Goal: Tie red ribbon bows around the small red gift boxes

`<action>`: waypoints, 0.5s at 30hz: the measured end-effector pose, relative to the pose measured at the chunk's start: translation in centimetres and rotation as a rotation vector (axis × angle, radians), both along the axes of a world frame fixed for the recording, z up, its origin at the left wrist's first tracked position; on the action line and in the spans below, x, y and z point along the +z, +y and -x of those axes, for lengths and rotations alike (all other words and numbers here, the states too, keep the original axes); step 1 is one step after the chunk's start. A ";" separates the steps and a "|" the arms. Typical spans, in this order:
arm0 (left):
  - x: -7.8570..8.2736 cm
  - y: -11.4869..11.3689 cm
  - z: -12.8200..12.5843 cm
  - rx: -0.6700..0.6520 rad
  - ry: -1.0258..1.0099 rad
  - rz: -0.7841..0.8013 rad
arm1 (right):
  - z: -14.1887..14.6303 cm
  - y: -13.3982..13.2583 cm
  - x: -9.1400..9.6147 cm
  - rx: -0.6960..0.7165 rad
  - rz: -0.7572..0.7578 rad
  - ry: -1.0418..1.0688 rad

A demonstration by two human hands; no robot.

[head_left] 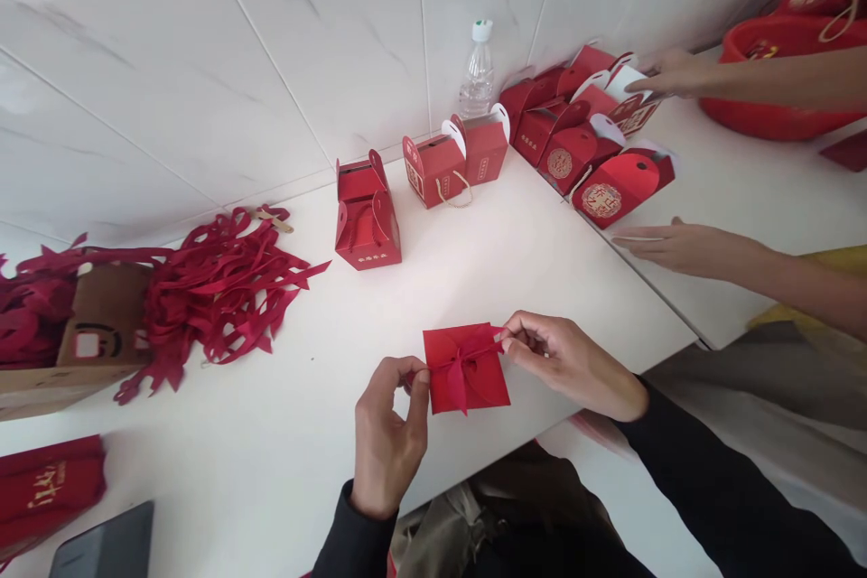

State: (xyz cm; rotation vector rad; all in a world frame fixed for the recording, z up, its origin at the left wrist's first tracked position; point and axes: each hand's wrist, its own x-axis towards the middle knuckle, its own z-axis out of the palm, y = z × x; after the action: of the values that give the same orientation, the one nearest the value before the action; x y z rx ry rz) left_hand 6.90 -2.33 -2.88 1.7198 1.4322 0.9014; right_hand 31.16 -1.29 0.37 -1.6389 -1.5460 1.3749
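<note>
A small red envelope (440, 390) lies on the white table near its front edge. Dark red ribbon (461, 370) runs across it and is tied in a bow or knot at the middle, with one tail hanging toward the front. At the envelope's left side, my left hand (389, 438) is closed in a pinch on the ribbon. My right hand (575, 361) pinches the ribbon's other end between thumb and finger, just off the envelope's upper right corner. The ribbon looks drawn out sideways between both hands.
Loose red ribbons (227, 289) are heaped at left by a cardboard box (101, 316). Red gift boxes (369, 235) stand along the wall near a plastic bottle (478, 77). At right, a co-worker's hands (684, 248) are among more boxes (613, 190), near a red basin (738, 99).
</note>
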 end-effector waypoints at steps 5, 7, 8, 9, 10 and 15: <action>1.0 -0.2 0.2 -0.058 0.005 -0.157 | -0.2 -0.6 -0.3 -0.099 -0.191 -0.074; 1.5 -0.2 0.0 -0.170 0.078 -0.208 | 0.0 -0.6 -0.4 -0.101 -0.285 -0.116; 1.7 -0.3 -0.2 -0.224 0.111 -0.229 | 0.2 -0.7 -0.5 -0.072 -0.324 -0.127; 1.8 -0.3 -0.3 -0.263 0.129 -0.251 | 0.4 -0.7 -0.6 -0.035 -0.358 -0.135; 1.8 -0.3 -0.4 -0.282 0.126 -0.275 | 0.7 -0.7 -0.6 -0.007 -0.388 -0.144; 1.1 -0.3 -0.6 -0.137 0.035 -0.303 | 1.7 -1.2 -0.4 -0.057 -0.483 -0.219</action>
State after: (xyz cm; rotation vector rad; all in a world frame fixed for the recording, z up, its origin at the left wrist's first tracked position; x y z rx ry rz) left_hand 7.52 -2.64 -1.79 2.0380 1.2294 1.0593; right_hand 29.48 -2.51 -0.07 -1.5423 -1.7673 0.7284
